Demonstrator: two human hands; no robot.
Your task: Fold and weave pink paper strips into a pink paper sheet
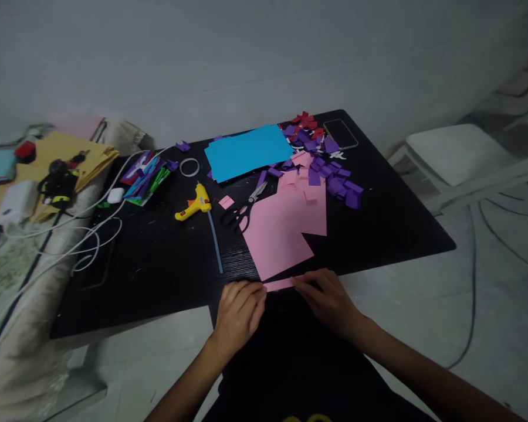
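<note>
A narrow pink paper strip [279,285] stretches between my two hands at the table's front edge. My left hand [240,310] is closed on its left end, and my right hand [328,299] pinches the right end. Just beyond lie overlapping pink sheets [276,237], with black-handled scissors [246,211] resting at their left edge. Left of the scissors are a small pink piece [226,202] and a yellow glue gun [194,203] with a translucent stick [215,241] beside it.
On the black table [158,258] are blue sheets [249,152], purple folded pieces [334,179], red pieces [307,121], a tape ring [189,167], a phone [341,134] and white cables [92,234]. A white stool [460,152] stands at the right.
</note>
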